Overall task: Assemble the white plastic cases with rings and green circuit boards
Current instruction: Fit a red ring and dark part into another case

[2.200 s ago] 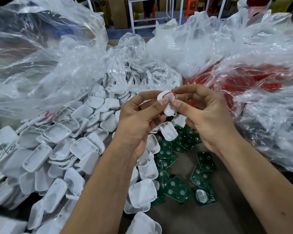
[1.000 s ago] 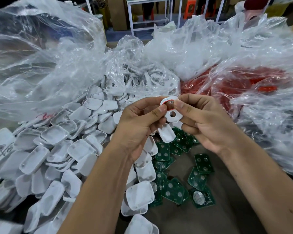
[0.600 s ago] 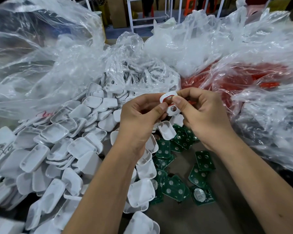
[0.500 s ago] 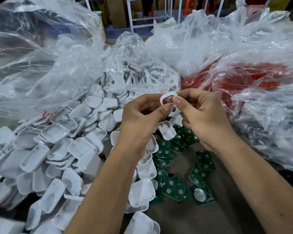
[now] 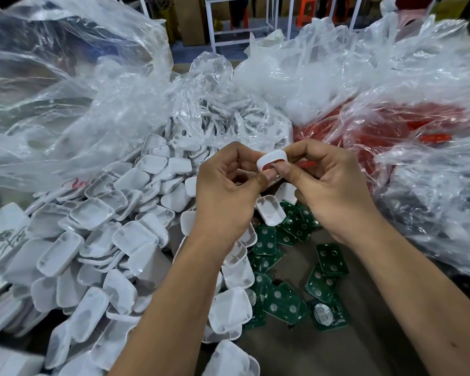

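Note:
Both hands meet at the middle of the view over a small white plastic case [image 5: 271, 159] with a red ring [image 5: 269, 166] showing in its opening. My left hand [image 5: 225, 194] pinches the case's lower edge with thumb and fingers. My right hand [image 5: 326, 185] grips its right side, the thumb pressing on the ring. Much of the case is hidden by my fingers. Green circuit boards [image 5: 282, 299] lie scattered on the table below the hands. A heap of white case shells [image 5: 98, 240] spreads to the left.
Crumpled clear plastic bags [image 5: 73, 99] crowd the back and left. A bag of red parts [image 5: 407, 131] sits at the right. One board carries a round silver disc [image 5: 322, 313]. Brown table surface [image 5: 296, 346] shows at the front. A white metal frame [image 5: 242, 20] stands behind.
The case has turned in my fingers so its rim faces me. My right thumb now presses the red ring further in; both hands stayed at the same place.

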`<state>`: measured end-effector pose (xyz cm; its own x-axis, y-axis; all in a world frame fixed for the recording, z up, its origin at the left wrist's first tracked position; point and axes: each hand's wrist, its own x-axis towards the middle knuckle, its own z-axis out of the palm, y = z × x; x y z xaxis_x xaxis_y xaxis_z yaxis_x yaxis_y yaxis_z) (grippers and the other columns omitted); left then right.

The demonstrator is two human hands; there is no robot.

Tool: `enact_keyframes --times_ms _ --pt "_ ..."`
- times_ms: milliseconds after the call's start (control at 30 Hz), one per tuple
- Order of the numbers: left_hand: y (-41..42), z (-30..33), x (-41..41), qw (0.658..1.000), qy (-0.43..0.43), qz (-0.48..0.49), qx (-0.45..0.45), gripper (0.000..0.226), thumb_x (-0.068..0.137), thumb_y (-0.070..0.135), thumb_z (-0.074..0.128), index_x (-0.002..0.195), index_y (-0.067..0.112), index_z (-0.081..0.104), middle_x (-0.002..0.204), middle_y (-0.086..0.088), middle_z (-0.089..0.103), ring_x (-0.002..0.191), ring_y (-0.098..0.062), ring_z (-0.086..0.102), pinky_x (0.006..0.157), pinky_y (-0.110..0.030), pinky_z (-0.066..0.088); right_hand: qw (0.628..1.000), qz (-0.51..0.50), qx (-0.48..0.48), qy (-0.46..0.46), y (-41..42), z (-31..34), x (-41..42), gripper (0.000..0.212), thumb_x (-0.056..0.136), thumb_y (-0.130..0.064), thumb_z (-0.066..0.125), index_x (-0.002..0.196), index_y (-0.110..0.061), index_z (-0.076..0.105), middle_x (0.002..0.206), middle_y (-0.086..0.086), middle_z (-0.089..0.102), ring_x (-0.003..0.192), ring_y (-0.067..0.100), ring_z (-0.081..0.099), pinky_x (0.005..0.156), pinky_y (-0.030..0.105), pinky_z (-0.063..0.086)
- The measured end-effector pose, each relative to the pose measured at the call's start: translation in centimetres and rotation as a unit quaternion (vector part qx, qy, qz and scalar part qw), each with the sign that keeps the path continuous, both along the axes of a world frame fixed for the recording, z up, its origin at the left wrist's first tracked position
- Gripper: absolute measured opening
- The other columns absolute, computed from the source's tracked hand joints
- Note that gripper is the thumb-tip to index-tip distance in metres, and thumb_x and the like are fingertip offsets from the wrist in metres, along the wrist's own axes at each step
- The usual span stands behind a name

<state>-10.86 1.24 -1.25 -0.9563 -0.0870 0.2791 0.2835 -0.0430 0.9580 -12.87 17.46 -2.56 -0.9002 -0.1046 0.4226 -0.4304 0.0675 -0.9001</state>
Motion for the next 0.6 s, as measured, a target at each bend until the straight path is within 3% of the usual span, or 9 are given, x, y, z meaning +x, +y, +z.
enact_keyframes --times_ms 167,367,500,600 --pt "-0.44 -0.04 0.07 1.0 -0.005 -0.013 -0.028 0.018 0.087 -0.005 0.076 0.086 0.012 0.068 0.077 -0.009 0.07 0.071 -0.034 0.063 0.077 -0.056 0.06 1.0 0.008 -0.007 0.008 0.03 -0.23 -0.05 0.009 0.093 -0.005 0.074 0.102 -0.004 0.075 0.071 -0.01 0.07 0.046 -0.003 0.055 0.048 0.005 0.039" --pt "-0.78 0.03 0.18 0.999 -0.026 -0.023 -0.009 0.011 0.095 0.003 0.07 0.093 0.012 0.076 0.077 -0.006 0.073 0.068 -0.016 0.07 0.065 -0.032 0.061 1.0 0.015 0.002 -0.017 -0.08 -0.02 0.13 0.006 0.093 -0.012 0.076 0.098 -0.009 0.078 0.067 -0.011 0.07 0.046 -0.002 0.056 0.047 0.006 0.04" --pt "-0.69 0.22 0.2 0.998 -0.059 -0.02 0.026 0.013 0.099 0.008 0.066 0.091 0.01 0.077 0.075 -0.002 0.075 0.063 -0.013 0.067 0.061 -0.032 0.062 0.991 0.043 -0.051 -0.115 0.0 0.15 0.17 0.008 0.096 -0.018 0.073 0.095 -0.012 0.078 0.061 -0.007 0.064 0.041 0.001 0.04 0.04 0.017 0.03" --pt "-0.48 0.31 0.14 0.996 -0.086 -0.008 0.022 0.015 0.099 0.008 0.066 0.088 0.006 0.076 0.07 -0.003 0.073 0.053 -0.013 0.064 0.054 -0.027 0.059 0.979 0.074 -0.084 -0.171 0.26 0.22 0.02 0.019 0.1 -0.019 0.065 0.095 -0.006 0.078 0.057 0.002 0.045 0.042 0.009 0.025 0.039 0.019 0.024"
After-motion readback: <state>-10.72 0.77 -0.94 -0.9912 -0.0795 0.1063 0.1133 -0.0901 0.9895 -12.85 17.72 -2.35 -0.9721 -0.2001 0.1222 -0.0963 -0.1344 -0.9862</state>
